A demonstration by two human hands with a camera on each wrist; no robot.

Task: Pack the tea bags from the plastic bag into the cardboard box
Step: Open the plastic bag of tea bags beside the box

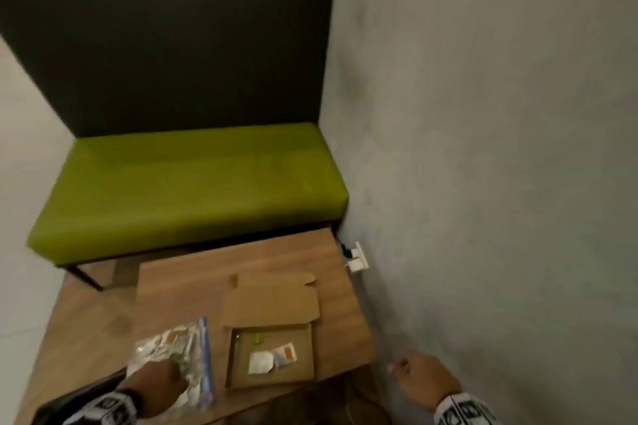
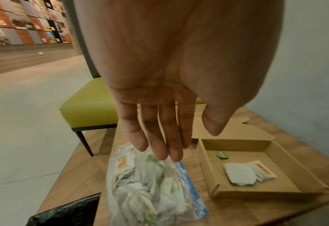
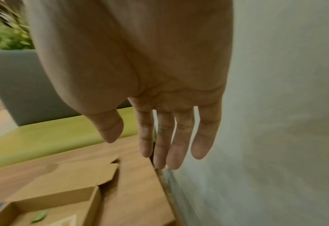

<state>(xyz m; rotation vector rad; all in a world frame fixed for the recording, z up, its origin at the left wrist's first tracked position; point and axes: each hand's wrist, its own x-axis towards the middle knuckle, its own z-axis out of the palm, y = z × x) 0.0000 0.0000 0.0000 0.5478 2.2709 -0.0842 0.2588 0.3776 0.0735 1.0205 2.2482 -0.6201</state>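
Cardboard, plain brown and matte, made up the shallow square cardboard box (image 1: 272,360) that sat open on the wood-grain bench (image 1: 179,290), its notched lid folded flat away from me. Inside I saw two white paper tea bags (image 2: 243,173) lying side by side, one with an orange mark, plus a small green sachet (image 2: 222,155) near the far wall of the box. Just left of the box lay the clear, crinkled plastic bag (image 2: 150,188) with its blue zip strip, stuffed with more white and greenish tea bags. My left hand (image 1: 157,386) was over the near end of that bag; in the wrist view its fingers (image 2: 159,137) were straight and close together, tips at the film, and I could not tell whether they touched it. My right hand (image 1: 426,379) hung off the bench's right edge beside the smooth grey wall (image 1: 500,148), fingers loosely spread and holding nothing. Beyond the bench stood a padded seat with a lime-green cushion (image 1: 193,190) and a dark fabric back (image 1: 165,52).
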